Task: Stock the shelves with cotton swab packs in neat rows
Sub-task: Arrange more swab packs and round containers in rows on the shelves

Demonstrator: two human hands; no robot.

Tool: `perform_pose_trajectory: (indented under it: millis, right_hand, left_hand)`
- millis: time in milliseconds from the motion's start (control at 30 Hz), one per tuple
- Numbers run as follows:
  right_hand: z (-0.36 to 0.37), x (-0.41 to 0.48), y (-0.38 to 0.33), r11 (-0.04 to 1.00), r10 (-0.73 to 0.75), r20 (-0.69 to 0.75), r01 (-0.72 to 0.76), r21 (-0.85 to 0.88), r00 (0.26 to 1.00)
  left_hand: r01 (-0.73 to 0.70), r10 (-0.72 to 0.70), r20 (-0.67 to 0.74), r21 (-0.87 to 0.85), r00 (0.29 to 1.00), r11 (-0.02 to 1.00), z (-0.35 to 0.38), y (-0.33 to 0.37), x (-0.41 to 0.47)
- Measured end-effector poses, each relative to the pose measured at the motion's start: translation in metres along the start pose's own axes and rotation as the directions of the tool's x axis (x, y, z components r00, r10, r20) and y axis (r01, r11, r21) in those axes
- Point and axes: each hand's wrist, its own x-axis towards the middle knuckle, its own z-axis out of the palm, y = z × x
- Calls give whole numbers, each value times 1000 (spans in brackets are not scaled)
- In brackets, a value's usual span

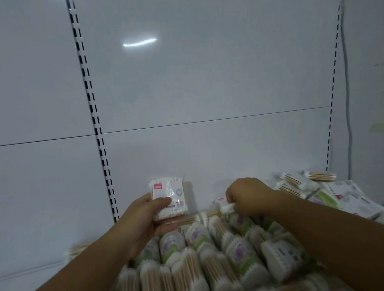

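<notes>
Swab pack (pixel 168 199) stands upright in our L hand (pixel 146 216), thumb + fingers curled round it. Below both hands, rows of packs (pixel 205 256) stand packed tight. R hand (pixel 248 197) pinches a 2nd pack (pixel 222 203) w/ curled fingers; loose packs (pixel 300 185) lie just right of it.
</notes>
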Motion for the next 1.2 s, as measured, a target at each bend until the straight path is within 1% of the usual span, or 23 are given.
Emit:
perform_pose_trajectory:
  millis: [33,100,133,167,233,267,300,367,433,500,533,567,600,667,700,767,867,933,1000,1067,1100,1167,1200]
  right_hand:
    - [-4,-3,4,991,25,-39,-20,131,999]
    - [-14,-13,7,915,79,-187,4,404,979]
    - [-20,-21,5,860,110,-305,63,507,946]
    - [-26,-28,1,815,132,-438,154,559,889]
    - [-41,-43,-10,797,131,-664,320,512,736]
    - [-49,-47,-14,808,113,-720,359,468,685]
    - [-56,-51,-16,814,87,-737,378,441,671]
    - [-68,-56,-15,802,18,-676,393,450,737]
    - [-76,-58,-1,738,16,-569,375,562,822]
    - [-81,-58,23,636,187,-517,298,712,836]
    - [-81,-58,37,629,290,-486,219,746,824]
    - [-77,-58,52,667,361,-435,98,739,825]
    - [-70,-57,66,730,383,-354,-45,681,853]
    - [-49,-57,83,851,336,-109,-252,460,935]
    - [-37,-56,87,887,302,2,-282,366,953]
    - [-18,-50,86,920,255,114,-277,277,960]
    - [5,-36,76,968,209,110,-221,121,972]
    - [14,-26,70,984,174,30,-173,-45,984]
    - [14,-23,66,978,158,-20,-159,-134,987]
    - [3,-26,61,982,160,-46,-164,-98,986]
    - [-7,-29,56,984,170,-77,-173,-32,982]
    - [-33,-36,38,969,194,-210,-154,192,958]
    - [-48,-40,23,945,193,-308,-92,314,932]
  left_hand:
    - [-7,7,3,-2,1000,1000,-1,0,0]
    - [-25,25,19,-3,999,1000,0,1,2]
    - [-32,32,36,-11,999,999,4,1,4]
    - [-34,36,56,-26,998,999,11,3,6]
    - [-9,22,115,-114,993,993,34,6,11]
    - [26,3,164,-177,987,984,49,9,14]
    - [54,-2,222,-227,975,972,65,12,16]
    - [37,59,314,-293,948,955,95,18,18]
    - [-8,104,283,-319,953,948,109,18,24]
    - [-18,89,223,-304,971,953,107,15,29]
    - [-16,80,207,-295,975,955,103,13,29]
    - [-10,69,202,-283,977,959,98,11,29]
    - [-3,59,200,-270,978,963,93,8,30]
    - [1,47,195,-240,980,971,84,4,30]
    - [3,43,195,-231,980,973,81,2,29]
    - [7,35,192,-218,981,976,76,0,28]
    - [20,25,213,-204,977,979,67,0,25]
    - [30,13,229,-183,973,983,59,1,21]
    - [27,10,227,-160,974,987,50,4,16]
    - [14,16,202,-145,979,989,38,9,9]
    - [3,22,180,-134,983,991,32,12,5]
    - [-26,38,126,-94,991,995,18,19,-3]
    - [-42,49,103,-69,993,997,11,23,-8]
